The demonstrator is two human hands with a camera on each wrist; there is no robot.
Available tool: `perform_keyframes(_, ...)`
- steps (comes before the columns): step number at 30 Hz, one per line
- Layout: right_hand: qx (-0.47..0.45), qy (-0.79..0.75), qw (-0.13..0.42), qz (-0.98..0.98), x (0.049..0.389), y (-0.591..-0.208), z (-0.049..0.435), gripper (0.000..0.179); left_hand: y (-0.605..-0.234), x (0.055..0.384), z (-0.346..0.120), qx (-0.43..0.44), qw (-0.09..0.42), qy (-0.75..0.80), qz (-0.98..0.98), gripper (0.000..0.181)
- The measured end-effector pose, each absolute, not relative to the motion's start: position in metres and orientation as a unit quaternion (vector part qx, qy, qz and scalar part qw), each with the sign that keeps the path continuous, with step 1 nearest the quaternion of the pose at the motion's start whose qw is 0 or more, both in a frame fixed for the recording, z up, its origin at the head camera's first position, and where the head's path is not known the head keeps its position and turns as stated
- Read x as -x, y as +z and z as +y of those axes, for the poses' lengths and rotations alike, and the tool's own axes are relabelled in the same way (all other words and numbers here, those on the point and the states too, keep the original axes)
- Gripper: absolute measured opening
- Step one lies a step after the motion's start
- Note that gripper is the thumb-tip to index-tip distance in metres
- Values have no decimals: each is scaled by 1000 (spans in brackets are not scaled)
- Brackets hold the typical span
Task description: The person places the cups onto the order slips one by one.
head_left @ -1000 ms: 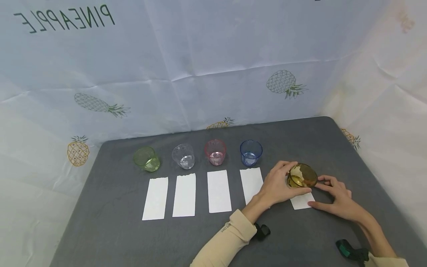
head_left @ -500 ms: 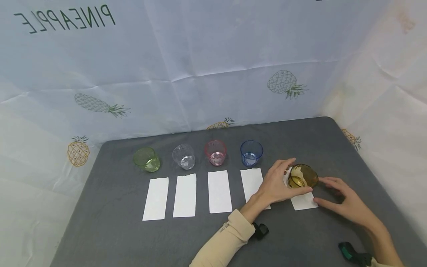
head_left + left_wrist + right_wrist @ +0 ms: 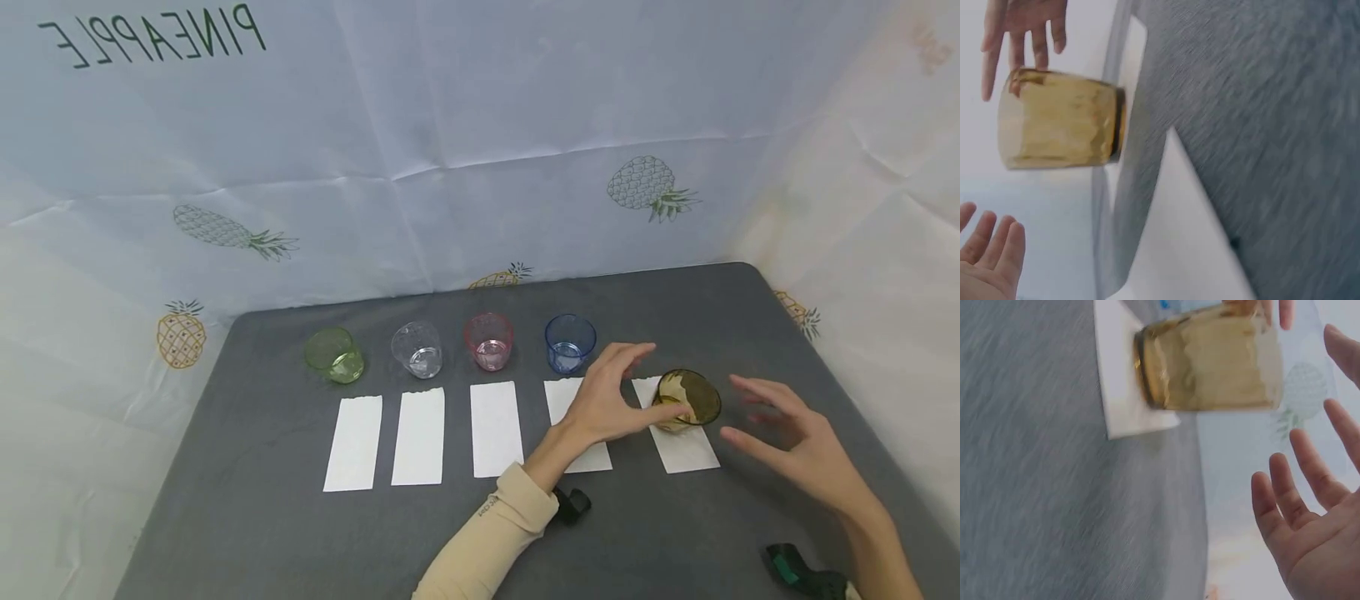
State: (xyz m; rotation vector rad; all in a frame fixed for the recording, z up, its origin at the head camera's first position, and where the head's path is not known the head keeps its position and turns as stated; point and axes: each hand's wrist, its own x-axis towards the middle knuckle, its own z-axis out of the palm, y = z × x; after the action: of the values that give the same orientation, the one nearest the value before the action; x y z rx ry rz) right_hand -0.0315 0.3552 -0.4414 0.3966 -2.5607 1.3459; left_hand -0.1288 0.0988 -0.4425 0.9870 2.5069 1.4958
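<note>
An amber glass [image 3: 693, 398] stands upright on the rightmost white paper strip [image 3: 688, 454]. In the head view my left hand [image 3: 603, 404] is at its left, fingers spread and thumb in front of the glass; the left wrist view shows those fingers [image 3: 1004, 247] apart from it. To the right of the glass, my right hand [image 3: 806, 450] is held off the table with fingers spread and nothing in it. The right wrist view shows a gap between the right hand [image 3: 1322, 531] and the amber glass [image 3: 1216, 362].
Behind the other strips stand a green glass [image 3: 333, 356], a colourless glass [image 3: 417, 350], a pink glass [image 3: 489, 342] and a blue glass [image 3: 570, 343]. Several white paper strips [image 3: 420, 437] lie in a row on the grey table [image 3: 300, 542]. A pineapple-print cloth [image 3: 450, 208] hangs behind.
Both hands have let go of the amber glass and moved apart, the left slightly leftward, the right to the right. The glass stays on its strip. The head view has shifted slightly.
</note>
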Motion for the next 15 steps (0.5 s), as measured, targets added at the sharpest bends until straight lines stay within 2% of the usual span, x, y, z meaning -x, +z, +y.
perform_keyframes(15,-198,569,141,-786,43,-416,318,74,-412,157,53,-334,-4,494,802,78)
